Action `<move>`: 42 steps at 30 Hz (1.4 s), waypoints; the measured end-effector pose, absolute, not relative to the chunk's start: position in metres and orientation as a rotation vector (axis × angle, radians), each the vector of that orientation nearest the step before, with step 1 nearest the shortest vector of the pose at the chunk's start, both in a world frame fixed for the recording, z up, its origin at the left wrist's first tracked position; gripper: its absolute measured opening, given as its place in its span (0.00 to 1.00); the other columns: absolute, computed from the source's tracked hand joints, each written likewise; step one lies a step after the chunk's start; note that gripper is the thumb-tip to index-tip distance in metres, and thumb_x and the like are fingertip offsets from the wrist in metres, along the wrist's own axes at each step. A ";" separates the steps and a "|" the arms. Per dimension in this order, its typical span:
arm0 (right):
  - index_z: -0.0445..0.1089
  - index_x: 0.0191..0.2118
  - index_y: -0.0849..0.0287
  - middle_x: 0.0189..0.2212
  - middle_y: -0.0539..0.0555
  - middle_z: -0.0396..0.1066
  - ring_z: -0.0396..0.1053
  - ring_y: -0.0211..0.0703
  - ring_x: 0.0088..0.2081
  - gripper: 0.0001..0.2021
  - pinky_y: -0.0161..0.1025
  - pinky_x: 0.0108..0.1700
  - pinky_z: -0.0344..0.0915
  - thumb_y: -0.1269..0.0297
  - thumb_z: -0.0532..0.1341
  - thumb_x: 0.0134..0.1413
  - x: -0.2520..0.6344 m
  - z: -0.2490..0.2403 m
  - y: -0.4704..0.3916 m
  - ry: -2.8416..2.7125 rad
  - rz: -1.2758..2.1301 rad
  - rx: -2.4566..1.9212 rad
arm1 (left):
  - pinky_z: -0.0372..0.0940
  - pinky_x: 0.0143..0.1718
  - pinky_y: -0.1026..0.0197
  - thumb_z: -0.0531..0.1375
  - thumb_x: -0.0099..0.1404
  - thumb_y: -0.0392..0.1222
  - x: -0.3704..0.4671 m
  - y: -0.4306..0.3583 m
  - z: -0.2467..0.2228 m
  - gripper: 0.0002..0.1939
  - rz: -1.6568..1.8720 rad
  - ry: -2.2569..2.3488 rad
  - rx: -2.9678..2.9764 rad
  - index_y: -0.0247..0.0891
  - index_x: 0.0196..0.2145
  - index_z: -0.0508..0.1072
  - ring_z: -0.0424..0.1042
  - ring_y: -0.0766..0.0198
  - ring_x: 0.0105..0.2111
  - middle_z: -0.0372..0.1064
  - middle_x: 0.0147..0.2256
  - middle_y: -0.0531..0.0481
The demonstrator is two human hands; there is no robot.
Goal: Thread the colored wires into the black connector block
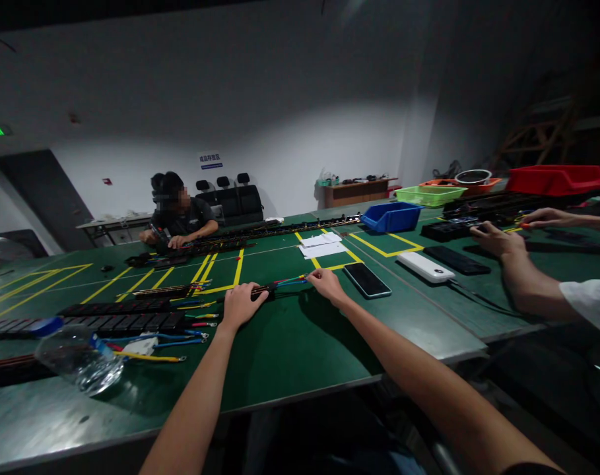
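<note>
My left hand point(242, 305) is wrapped over a dark cable bundle near the middle of the green table. Coloured wires point(290, 281) in blue, green and red run rightward from the bundle. At their far ends, the fingers of my right hand point(324, 284) are pinched together on the wire tips. Left of my left hand lie black segmented strips point(126, 322) with yellow, red and blue leads ending in ring terminals. A phone point(367, 280) rests just right of my right hand.
A clear bottle point(79, 356) lies at the left front. White papers point(323, 245), a blue bin point(391, 216), a white power bank point(425, 267) and a black phone point(457, 260) are beyond. A person's hands point(502, 241) work at the right; another person point(181, 211) sits across.
</note>
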State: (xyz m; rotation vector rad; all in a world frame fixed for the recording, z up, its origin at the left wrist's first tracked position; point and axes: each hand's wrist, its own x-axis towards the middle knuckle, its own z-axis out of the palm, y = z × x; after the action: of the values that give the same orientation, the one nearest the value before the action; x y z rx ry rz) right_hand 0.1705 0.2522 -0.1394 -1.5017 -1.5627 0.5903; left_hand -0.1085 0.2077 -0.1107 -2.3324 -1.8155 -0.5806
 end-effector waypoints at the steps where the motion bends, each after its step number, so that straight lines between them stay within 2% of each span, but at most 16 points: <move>1: 0.78 0.33 0.59 0.30 0.54 0.77 0.70 0.43 0.31 0.10 0.35 0.31 0.59 0.60 0.62 0.54 0.170 -0.139 0.252 -1.550 0.615 -1.478 | 0.63 0.50 0.49 0.50 0.72 0.65 -0.109 0.208 -0.111 0.28 -0.586 -1.810 -2.336 0.41 0.49 0.77 0.74 0.50 0.47 0.77 0.46 0.44; 7: 0.78 0.31 0.61 0.24 0.52 0.72 0.64 0.39 0.26 0.13 0.34 0.25 0.55 0.56 0.62 0.50 0.167 -0.138 0.250 -1.389 0.806 -1.324 | 0.63 0.51 0.48 0.49 0.71 0.66 -0.110 0.209 -0.113 0.28 -0.598 -1.828 -2.350 0.42 0.48 0.76 0.73 0.50 0.47 0.77 0.46 0.44; 12: 0.81 0.34 0.62 0.26 0.55 0.74 0.66 0.41 0.27 0.16 0.34 0.25 0.57 0.54 0.62 0.49 0.162 -0.124 0.236 -1.291 0.888 -1.232 | 0.63 0.52 0.47 0.50 0.71 0.65 -0.109 0.208 -0.112 0.27 -0.593 -1.859 -2.351 0.42 0.49 0.76 0.73 0.49 0.48 0.76 0.47 0.44; 18: 0.81 0.37 0.61 0.32 0.56 0.78 0.69 0.42 0.29 0.15 0.35 0.28 0.61 0.64 0.60 0.46 0.164 -0.102 0.234 -1.367 0.884 -1.296 | 0.62 0.50 0.47 0.51 0.71 0.63 -0.110 0.207 -0.099 0.24 -0.476 -1.903 -2.442 0.43 0.46 0.75 0.72 0.49 0.47 0.76 0.45 0.44; 21: 0.81 0.34 0.60 0.30 0.55 0.77 0.70 0.43 0.31 0.13 0.35 0.30 0.61 0.66 0.60 0.44 0.176 -0.105 0.241 -1.480 0.892 -1.322 | 0.62 0.50 0.45 0.54 0.70 0.60 -0.102 0.210 -0.092 0.22 -0.413 -1.892 -2.459 0.42 0.48 0.75 0.71 0.48 0.47 0.75 0.46 0.43; 24: 0.81 0.35 0.60 0.26 0.53 0.75 0.66 0.39 0.25 0.13 0.34 0.25 0.58 0.64 0.60 0.45 0.189 -0.116 0.245 -1.542 1.007 -1.319 | 0.62 0.52 0.45 0.56 0.69 0.57 -0.083 0.217 -0.085 0.22 -0.451 -1.705 -2.549 0.42 0.52 0.73 0.70 0.47 0.50 0.73 0.50 0.42; 27: 0.81 0.39 0.59 0.27 0.53 0.75 0.66 0.40 0.25 0.15 0.34 0.24 0.58 0.62 0.60 0.47 0.196 -0.124 0.247 -1.473 1.052 -1.321 | 0.63 0.49 0.48 0.56 0.70 0.54 -0.063 0.230 -0.079 0.19 -0.465 -1.549 -2.671 0.42 0.52 0.73 0.71 0.50 0.48 0.74 0.49 0.43; 29: 0.80 0.43 0.58 0.32 0.55 0.77 0.68 0.41 0.27 0.17 0.35 0.26 0.60 0.61 0.61 0.48 0.196 -0.126 0.248 -1.443 1.031 -1.324 | 0.64 0.46 0.50 0.56 0.71 0.51 -0.052 0.238 -0.076 0.16 -0.465 -1.506 -2.735 0.43 0.51 0.73 0.71 0.52 0.46 0.74 0.47 0.44; 34: 0.79 0.39 0.54 0.35 0.55 0.78 0.73 0.46 0.35 0.11 0.39 0.36 0.67 0.60 0.62 0.50 0.190 -0.127 0.252 -1.498 0.926 -1.328 | 0.65 0.42 0.51 0.57 0.71 0.47 -0.046 0.251 -0.080 0.10 -0.399 -1.421 -2.874 0.47 0.47 0.74 0.72 0.53 0.43 0.75 0.44 0.47; 42: 0.76 0.41 0.54 0.35 0.55 0.77 0.72 0.46 0.34 0.12 0.41 0.38 0.68 0.55 0.61 0.56 0.179 -0.146 0.251 -1.445 0.931 -1.344 | 0.66 0.42 0.53 0.55 0.73 0.43 -0.049 0.257 -0.101 0.07 -0.542 -1.499 -2.917 0.47 0.44 0.73 0.74 0.55 0.42 0.76 0.42 0.48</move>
State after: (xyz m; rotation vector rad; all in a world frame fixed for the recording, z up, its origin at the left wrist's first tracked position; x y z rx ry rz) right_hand 0.1793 0.2507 -0.1459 -1.3441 -1.4449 0.9310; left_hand -0.0491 0.2568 -0.1010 -2.9166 -1.4986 -0.5418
